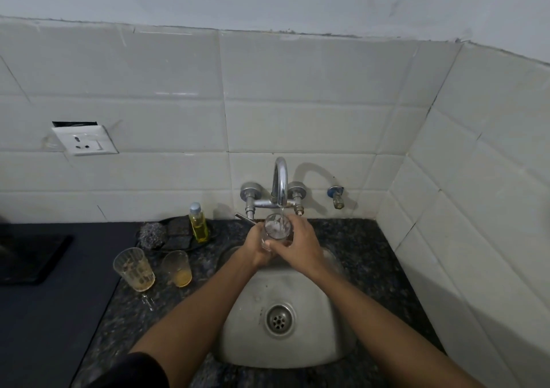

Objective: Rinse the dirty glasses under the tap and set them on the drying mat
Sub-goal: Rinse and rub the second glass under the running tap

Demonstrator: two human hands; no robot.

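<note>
Glass in the hands: a clear glass (277, 229) is held up under the tap (280, 183), over the back of the sink (300, 292). Water runs straight into its open top.
Left hand: the left hand (255, 246) is wrapped round the lower part of the glass, fingers curled tight on it.
Right hand: the right hand (299, 243) holds the other side, fingers and thumb curled round the glass too.
Slip risk: wet glass is slippery. If either hand lets go too early, I think the glass could drop into the metal sink and crack.
Bump risk: the rim sits just under the spout. Lifting it up fast could knock the rim on the metal and chip it.
Splash risk: the glass looks close to full of bubbly water. If it stays there, water may spill over the hands and onto the counter (351, 238).
Dirty glasses waiting: a tall ribbed glass (134, 268) and a smaller glass (177, 268) stand near each other on the counter, left of the sink, both with yellow dregs. A careless left elbow could tip them.
Drying mat: the dark flat mat (26, 256) lies far left. I judge it to be the drying mat. Carrying a dripping glass that far past the two dirty ones could mean a bump or a slip.
Soap bottle: a yellow bottle (198, 222) stands behind them, next to a steel scrubber (152, 232).
</note>
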